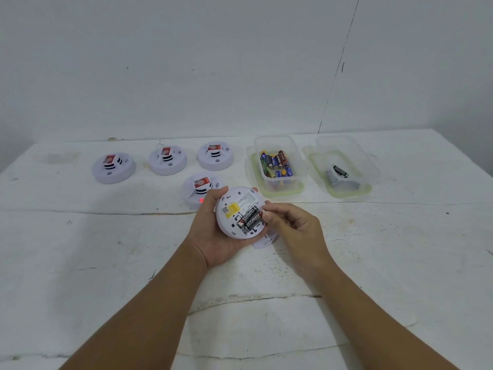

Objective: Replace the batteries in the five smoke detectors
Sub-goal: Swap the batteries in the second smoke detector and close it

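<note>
I have one smoke detector (pixel 240 212) turned back-up in my left hand (pixel 213 236), fingers curled round its rim, held above the middle of the tabletop (pixel 106 263). Its battery bay is open and two black batteries (pixel 250 218) lie side by side in it. My right hand (pixel 290 231) has its thumb and fingertips pinched at the right-hand end of those cells; I cannot tell whether they are being prised out or pressed home. A white disc, probably the detector's cover (pixel 264 243), lies on the tabletop just beneath. Four more detectors sit face-up towards the far edge: three in a row (pixel 166 160) and a fourth (pixel 198 189) nearer me, just behind my left hand, with a red light showing. Towards the far right corner stand two clear tubs, one (pixel 277 166) full of mixed batteries and the other (pixel 341 172) holding only a few dark ones. I judge this to be the battery swap on the current unit. Next I need the cells seated or lifted cleanly, with polarity matching the bay, then the cover refitted.
</note>
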